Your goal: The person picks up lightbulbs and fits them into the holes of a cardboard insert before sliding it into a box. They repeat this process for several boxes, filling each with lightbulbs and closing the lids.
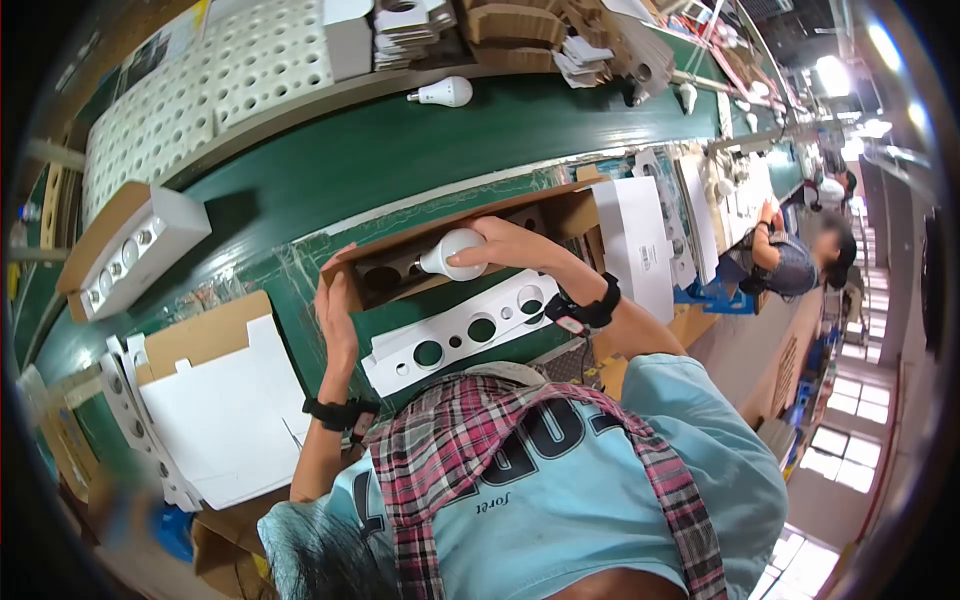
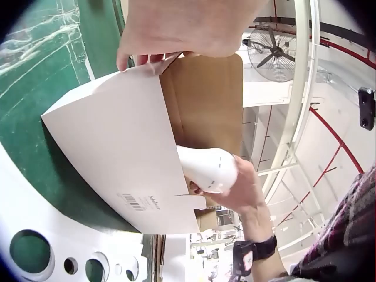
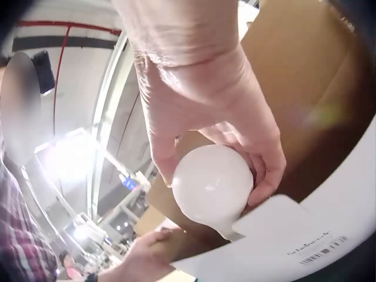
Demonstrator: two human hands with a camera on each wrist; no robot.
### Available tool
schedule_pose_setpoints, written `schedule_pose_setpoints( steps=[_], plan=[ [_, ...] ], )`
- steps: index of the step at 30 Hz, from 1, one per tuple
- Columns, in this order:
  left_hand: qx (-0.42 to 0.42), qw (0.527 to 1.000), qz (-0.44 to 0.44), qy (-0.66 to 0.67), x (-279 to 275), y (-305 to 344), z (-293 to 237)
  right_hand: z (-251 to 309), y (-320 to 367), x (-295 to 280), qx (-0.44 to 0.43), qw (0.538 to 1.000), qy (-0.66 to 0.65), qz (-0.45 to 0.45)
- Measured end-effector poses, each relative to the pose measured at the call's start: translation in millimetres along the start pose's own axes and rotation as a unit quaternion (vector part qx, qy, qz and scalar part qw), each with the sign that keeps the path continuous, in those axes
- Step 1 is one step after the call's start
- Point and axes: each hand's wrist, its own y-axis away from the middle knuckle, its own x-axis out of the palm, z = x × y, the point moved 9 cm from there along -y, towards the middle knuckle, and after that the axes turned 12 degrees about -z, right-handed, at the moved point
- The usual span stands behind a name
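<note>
My right hand (image 1: 520, 248) holds a white LED light bulb (image 1: 447, 246), thumb on one side of the globe and fingers on the other. The bulb's base points left, over the open top of a long cardboard box (image 1: 350, 280). That box is white outside, as the left wrist view shows on its printed side (image 2: 129, 147), and brown inside, where round dark holes appear. At the box's left end, my left hand (image 1: 338, 318) grips the end wall, its fingertips partly hidden. A white card strip with round holes (image 1: 465, 318) lies in front of the box.
Another bulb (image 1: 446, 93) lies on the green bench beyond. At the left stands an open box holding bulbs (image 1: 150, 235). A white perforated tray (image 1: 262, 75) runs along the back. Flattened boxes lie left (image 1: 220, 410) and right (image 1: 635, 260). Another person (image 1: 785, 262) works farther right.
</note>
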Motion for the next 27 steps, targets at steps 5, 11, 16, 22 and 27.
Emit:
schedule_pose_setpoints(
  steps=[5,11,16,22,27],
  plan=[
    [0.145,0.988,-0.012,-0.057,1.7,12.4,-39.0,-4.7,-21.2,29.0,0.022,0.992,0.115,0.039],
    [0.444,0.873,0.004,-0.201,13.8,59.0,-112.4,4.7,-10.8,11.7,-0.051,0.988,0.139,-0.042],
    [0.454,0.845,0.146,-0.242,57.6,65.8,-132.4,-9.7,-17.5,10.2,0.001,0.987,0.162,-0.019],
    [0.327,0.601,0.336,-0.648,95.0,20.0,-20.2,-9.7,-31.5,22.9,-0.043,0.975,0.217,0.039],
    [0.289,0.644,0.41,-0.578,109.4,-5.8,25.9,-14.6,-35.0,27.9,-0.131,0.961,0.242,-0.012]
  ],
)
